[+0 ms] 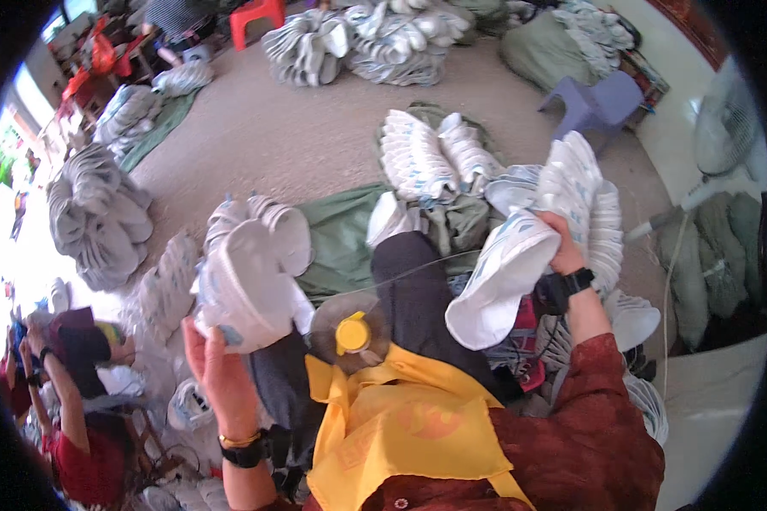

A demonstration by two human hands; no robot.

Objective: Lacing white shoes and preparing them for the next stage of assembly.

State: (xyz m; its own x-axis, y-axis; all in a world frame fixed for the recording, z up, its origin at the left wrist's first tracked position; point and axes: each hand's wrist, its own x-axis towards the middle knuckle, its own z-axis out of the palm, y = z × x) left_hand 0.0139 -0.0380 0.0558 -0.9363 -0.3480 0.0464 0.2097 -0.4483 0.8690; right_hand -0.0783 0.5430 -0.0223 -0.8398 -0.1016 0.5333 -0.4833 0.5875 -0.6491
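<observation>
My right hand (562,244) grips a white shoe upper (504,281) by its far edge, its hollow side tilted toward me. At the left, my left hand (222,370) pinches the lower edge of another white shoe upper (251,285) between thumb and fingers; part of the grip is hidden. Behind that piece stand nested white uppers (283,230). Beyond my right hand rises a row of stacked white uppers (575,183). A round yellow cap (353,334) on a clear disc sits between my legs, above my yellow apron (409,426).
Green cloth (341,234) lies ahead, with bundled uppers (418,157) beyond. Grey uppers (98,217) are heaped at left, near a co-worker's arm (66,400). A purple stool (596,102), a standing fan (724,128) and a red stool (256,19) stand farther off.
</observation>
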